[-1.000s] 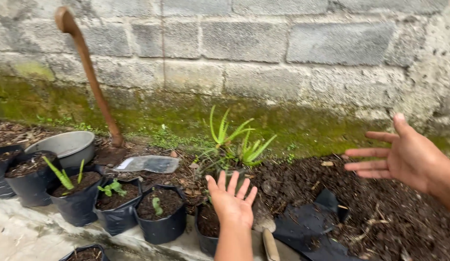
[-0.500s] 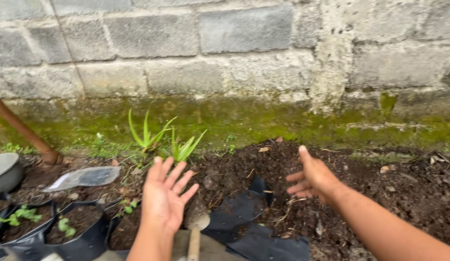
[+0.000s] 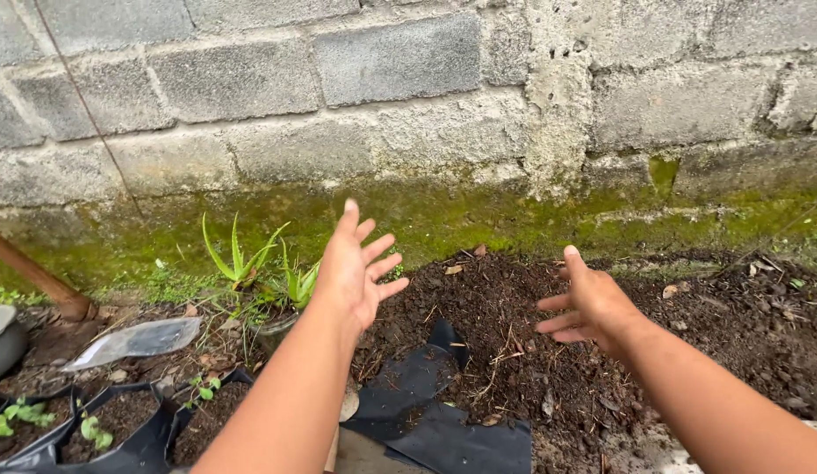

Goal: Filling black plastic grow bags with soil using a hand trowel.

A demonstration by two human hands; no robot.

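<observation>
Dark, crumbly soil (image 3: 549, 342) lay heaped against the foot of a grey block wall (image 3: 408, 96) whose lowest course was green with moss, and in the head view both hands hovered above that heap with nothing in them. Raised over the soil's left edge, the left hand (image 3: 351, 272) had its fingers spread and its palm turned rightward, just beside the spiky green aloe plants (image 3: 255, 263) growing near the wall. Further right, the right hand (image 3: 593, 303) hung over the middle of the heap, flat and released, fingers pointing left toward the other hand, the two well apart. A crumpled black plastic sheet (image 3: 435, 412) lay on the ground between and below the forearms, partly under the soil. At the lower left stood black grow bags (image 3: 127, 434) filled with earth and small seedlings, with a clear plastic bag (image 3: 136, 340) lying behind them and a brown wooden handle (image 3: 35, 276) leaning at the left edge.
</observation>
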